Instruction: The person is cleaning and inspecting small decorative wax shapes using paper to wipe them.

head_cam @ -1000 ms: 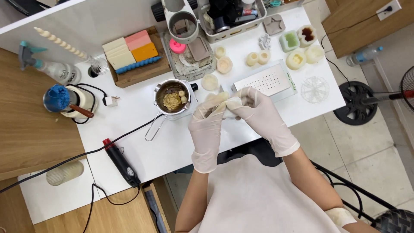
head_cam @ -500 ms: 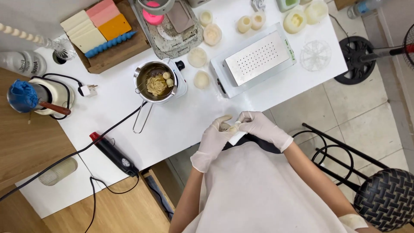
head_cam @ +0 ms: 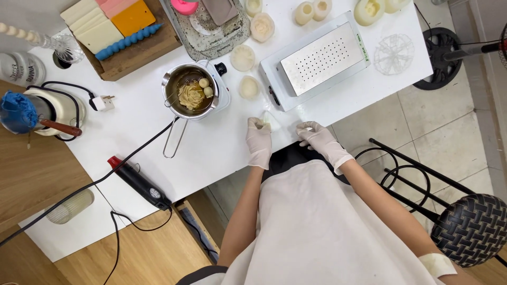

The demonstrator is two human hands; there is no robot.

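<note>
The pale piece (head_cam: 270, 120) under the left hand (head_cam: 259, 140) is too small to identify, while the top edge crops the moulds (head_cam: 369, 7) beyond the perforated plate (head_cam: 322, 58).

Table (head_cam: 211, 153): pot (head_cam: 190, 96) at centre, perforated metal plate (head_cam: 321, 57) to its right, wooden tray (head_cam: 127, 37) behind-left. Heat gun (head_cam: 140, 183) lies at front left. Both hands, left hand (head_cam: 259, 141) and right hand (head_cam: 318, 138), rest at the near edge, in front of the plate.

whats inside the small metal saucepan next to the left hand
Inside the small metal saucepan: a pale yellowish, stringy mass and two small pale balls at its rim side. The pan's bottom beneath them is covered.
</note>
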